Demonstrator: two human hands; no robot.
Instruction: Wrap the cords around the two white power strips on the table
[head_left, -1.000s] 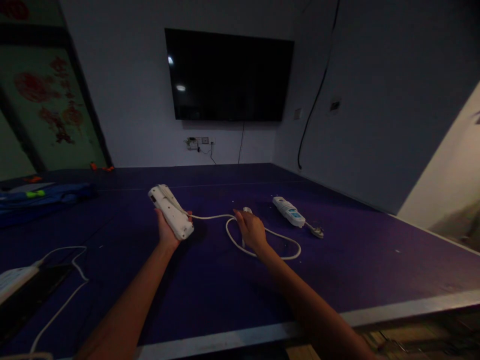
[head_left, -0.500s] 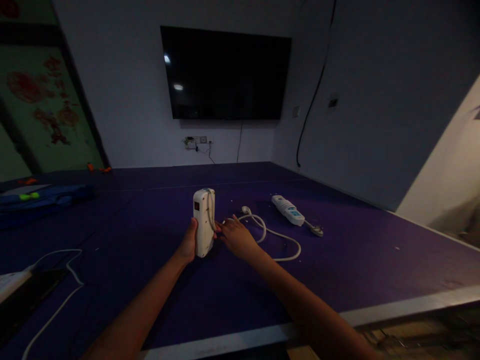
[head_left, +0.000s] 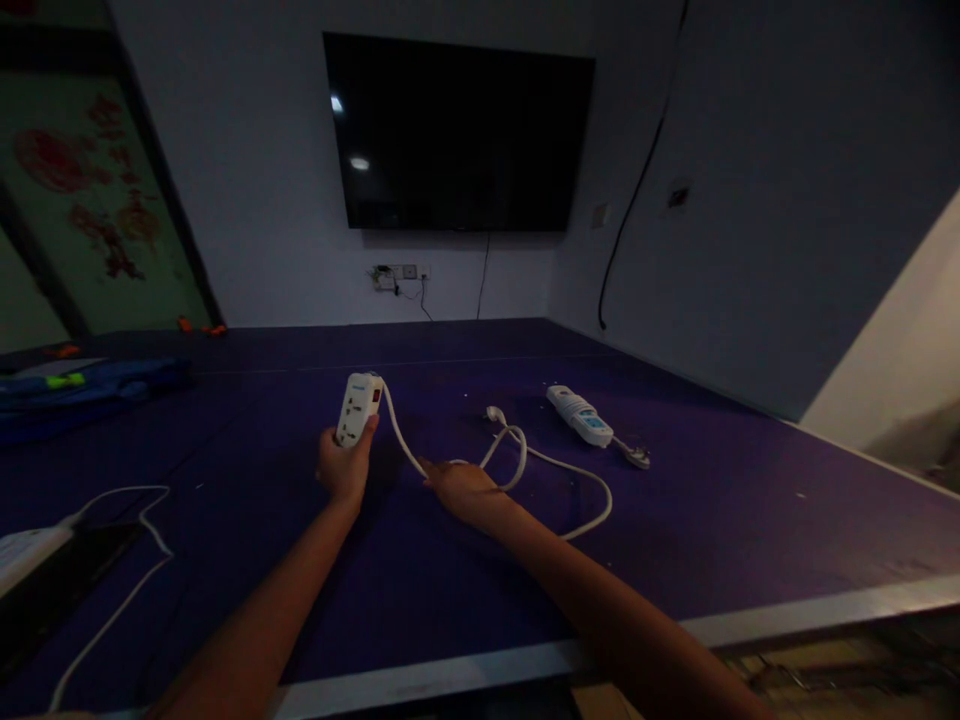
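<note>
Held upright in my left hand (head_left: 346, 465) is a white power strip (head_left: 358, 408), its socket face and red switch toward me. Its white cord (head_left: 397, 432) leaves the top end and runs down to my right hand (head_left: 461, 490), whose fingers are closed around it. Beyond that hand the cord loops over the purple surface, and its plug (head_left: 494, 414) lies behind the loop. Farther right lies a second power strip (head_left: 579, 415) with its cord wrapped around its body and its plug (head_left: 636, 456) at the near end.
On the left, another white power strip (head_left: 34, 550) with a thin white cable lies by a dark flat object (head_left: 82, 580). Blue cloth (head_left: 112, 385) sits behind it. The purple tabletop (head_left: 720, 530) has a pale front edge. A television (head_left: 461, 135) hangs on the wall.
My left hand has moved left and turned the power strip so its socket face shows. The cord, earlier against the strip's back, now stretches between the strip and my right hand.
</note>
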